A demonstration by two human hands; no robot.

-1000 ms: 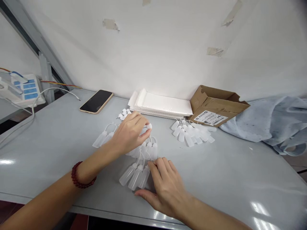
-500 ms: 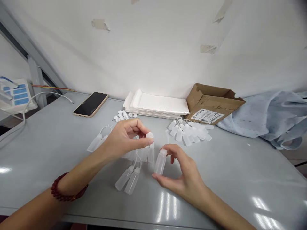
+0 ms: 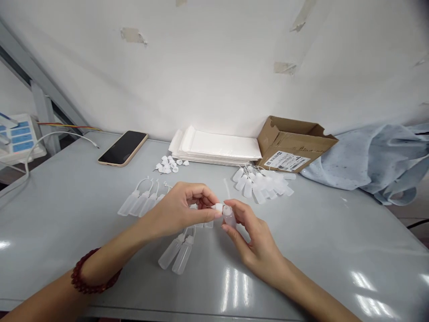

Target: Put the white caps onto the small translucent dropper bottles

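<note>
My left hand [image 3: 189, 203] pinches a small white cap [image 3: 219, 207] between thumb and fingers. Right beside the cap, my right hand [image 3: 253, 230] is closed around a small translucent plastic bottle [image 3: 229, 216], its open mouth tilted up toward me. Cap and bottle mouth are very close; whether they touch I cannot tell. Two bottles with thin tubes [image 3: 177, 254] lie just below my left hand. A row of similar tubed bottles [image 3: 137, 202] lies left of it, partly hidden behind the hand. Several loose white caps [image 3: 169, 164] are scattered farther back.
A heap of small bottles with thin tips [image 3: 264, 183] lies right of centre, before an open cardboard box [image 3: 298, 145]. White padded envelopes [image 3: 217, 147] are stacked against the wall. A phone [image 3: 123, 148] lies left, near a white cable [image 3: 67, 133]. Pale blue fabric [image 3: 372, 161] is at right.
My left hand has moved right and slightly down with the cap. The bottle in my right hand has been tipped so its mouth faces me, and the two hands are now together.
</note>
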